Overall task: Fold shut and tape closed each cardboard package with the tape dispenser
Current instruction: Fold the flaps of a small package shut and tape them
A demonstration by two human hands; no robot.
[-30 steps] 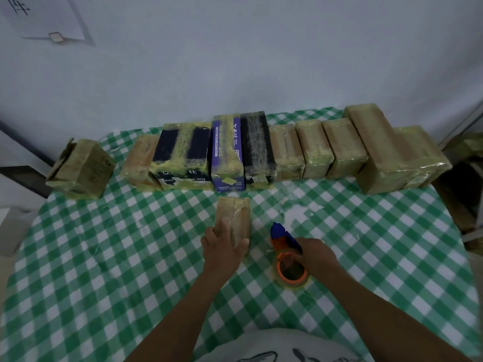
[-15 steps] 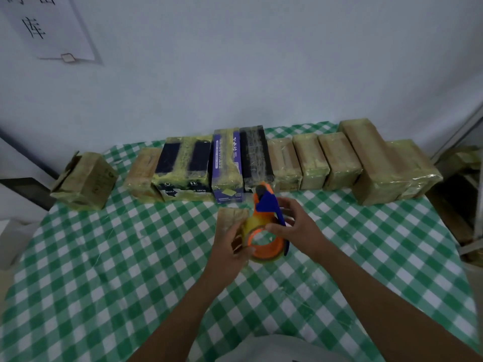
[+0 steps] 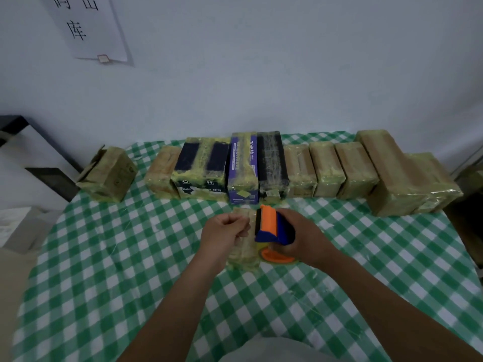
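Note:
A small tape-wrapped cardboard package (image 3: 244,254) lies on the green checked table (image 3: 104,270) in front of me, partly hidden by my hands. My right hand (image 3: 304,237) grips the orange and blue tape dispenser (image 3: 273,231) and holds it just above the package's right side. My left hand (image 3: 226,232) hovers over the package with its fingers curled, thumb and fingers pinched together right beside the dispenser's mouth; whether tape is between them is too faint to tell.
A row of several taped packages (image 3: 324,168) lines the table's far edge against the wall, with black and purple boxes (image 3: 241,165) among them. One brown package (image 3: 108,173) with loose flaps sits apart at the far left. A paper sign (image 3: 86,27) hangs on the wall.
My right hand lifted the dispenser off the table and brought it over the package. My left hand came off the package's top and closed its fingers beside the dispenser. The camera tilted upward.

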